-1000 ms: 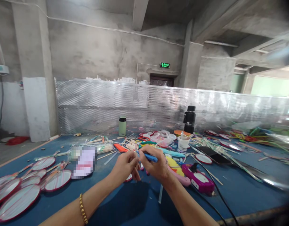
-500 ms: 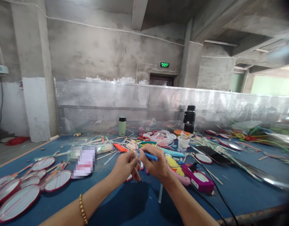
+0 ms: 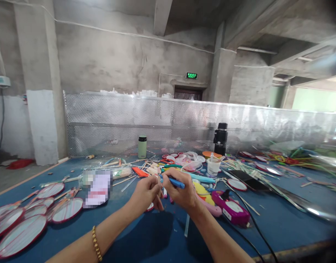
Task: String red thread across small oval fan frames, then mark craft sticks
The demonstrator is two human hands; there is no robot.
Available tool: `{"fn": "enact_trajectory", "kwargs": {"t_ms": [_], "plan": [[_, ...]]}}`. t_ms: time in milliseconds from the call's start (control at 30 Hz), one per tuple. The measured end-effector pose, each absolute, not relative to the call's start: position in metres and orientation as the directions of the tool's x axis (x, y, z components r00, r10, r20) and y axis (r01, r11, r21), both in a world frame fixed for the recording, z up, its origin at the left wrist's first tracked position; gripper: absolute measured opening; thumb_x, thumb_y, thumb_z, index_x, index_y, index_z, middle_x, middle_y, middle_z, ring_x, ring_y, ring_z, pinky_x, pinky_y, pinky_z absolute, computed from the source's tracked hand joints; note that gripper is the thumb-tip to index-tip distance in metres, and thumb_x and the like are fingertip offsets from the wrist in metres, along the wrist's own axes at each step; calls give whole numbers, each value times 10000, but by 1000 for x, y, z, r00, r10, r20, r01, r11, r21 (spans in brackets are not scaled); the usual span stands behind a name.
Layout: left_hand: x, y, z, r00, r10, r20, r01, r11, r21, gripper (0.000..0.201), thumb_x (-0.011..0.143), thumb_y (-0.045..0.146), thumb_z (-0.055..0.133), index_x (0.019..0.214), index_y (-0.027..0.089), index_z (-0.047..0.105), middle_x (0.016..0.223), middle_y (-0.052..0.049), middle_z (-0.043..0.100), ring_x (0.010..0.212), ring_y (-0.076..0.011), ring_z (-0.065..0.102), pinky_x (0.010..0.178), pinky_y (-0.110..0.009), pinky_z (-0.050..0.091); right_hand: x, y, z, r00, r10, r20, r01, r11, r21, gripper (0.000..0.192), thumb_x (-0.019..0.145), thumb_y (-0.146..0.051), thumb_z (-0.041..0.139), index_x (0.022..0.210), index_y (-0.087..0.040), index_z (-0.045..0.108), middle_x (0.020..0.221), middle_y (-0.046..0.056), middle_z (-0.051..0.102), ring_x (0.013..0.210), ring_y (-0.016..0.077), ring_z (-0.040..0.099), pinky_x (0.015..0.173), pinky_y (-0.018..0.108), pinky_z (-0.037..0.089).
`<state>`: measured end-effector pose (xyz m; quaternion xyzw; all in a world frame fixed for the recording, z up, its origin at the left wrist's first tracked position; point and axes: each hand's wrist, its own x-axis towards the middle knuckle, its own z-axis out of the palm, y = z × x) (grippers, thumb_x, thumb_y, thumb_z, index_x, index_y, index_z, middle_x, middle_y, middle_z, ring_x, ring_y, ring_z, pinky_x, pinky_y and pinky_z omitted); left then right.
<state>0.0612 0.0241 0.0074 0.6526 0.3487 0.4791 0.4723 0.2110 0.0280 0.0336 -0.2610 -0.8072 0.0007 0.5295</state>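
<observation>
My left hand (image 3: pixel 146 191) is closed around a flat pale wooden stick (image 3: pixel 158 171), whose top end shows above the fingers with a small red mark on it. In my right hand (image 3: pixel 182 188) is a blue marker pen (image 3: pixel 176 182), its tip end pointing at the stick and its back end sticking out to the right. The two hands are close together over the blue table. Below my left fingers part of a small red-rimmed round piece (image 3: pixel 149 207) shows; whether it joins the stick cannot be seen.
Several red-rimmed round fans (image 3: pixel 21 236) lie at left, near a blurred-out flat item (image 3: pixel 98 189). Behind are a green bottle (image 3: pixel 142 147), a white cup (image 3: pixel 213 166) and a black flask (image 3: pixel 220 139). A purple box (image 3: pixel 230 208) with black cables lies at right.
Almost nothing differs. Both hands keep their place and hold, and the blue marker pen has shifted very slightly.
</observation>
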Motion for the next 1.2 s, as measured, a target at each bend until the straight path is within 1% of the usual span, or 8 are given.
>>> {"fn": "enact_trajectory", "kwargs": {"t_ms": [200, 333, 567, 900, 1200], "plan": [[61, 24, 7, 300, 909, 290, 1, -304, 953, 268, 764, 421, 569, 659, 220, 425, 455, 42, 567, 380, -171, 626, 364, -229, 426, 211, 28, 35, -311, 401, 862, 425, 870, -251, 185, 879, -177, 507, 707, -189, 573, 621, -16, 561, 561, 105, 481, 569, 230, 384], [61, 25, 6, 298, 909, 290, 16, -309, 951, 260, 770, 417, 564, 660, 218, 437, 446, 38, 564, 380, -172, 625, 365, -230, 427, 211, 27, 35, -322, 407, 855, 434, 866, -249, 189, 880, -174, 509, 707, -191, 581, 628, -15, 573, 570, 105, 492, 575, 233, 385], [61, 24, 7, 305, 907, 290, -3, -304, 953, 270, 761, 419, 583, 661, 214, 438, 474, 42, 570, 393, -173, 636, 367, -232, 433, 211, 27, 35, -300, 427, 853, 424, 861, -282, 192, 888, -184, 505, 711, -189, 580, 605, -27, 562, 514, 93, 464, 550, 231, 380], [61, 25, 7, 293, 909, 295, 10, -312, 950, 267, 771, 424, 567, 662, 216, 438, 475, 37, 569, 394, -183, 639, 360, -239, 430, 212, 27, 37, -301, 403, 864, 445, 861, -247, 193, 883, -188, 508, 704, -189, 581, 626, -11, 584, 560, 109, 498, 572, 232, 391], [61, 23, 8, 288, 912, 292, 2, -305, 952, 250, 754, 410, 559, 659, 219, 429, 474, 41, 569, 389, -184, 637, 359, -240, 426, 212, 28, 36, -302, 403, 864, 441, 863, -248, 195, 888, -192, 503, 709, -192, 580, 638, -1, 599, 579, 116, 521, 585, 237, 397]]}}
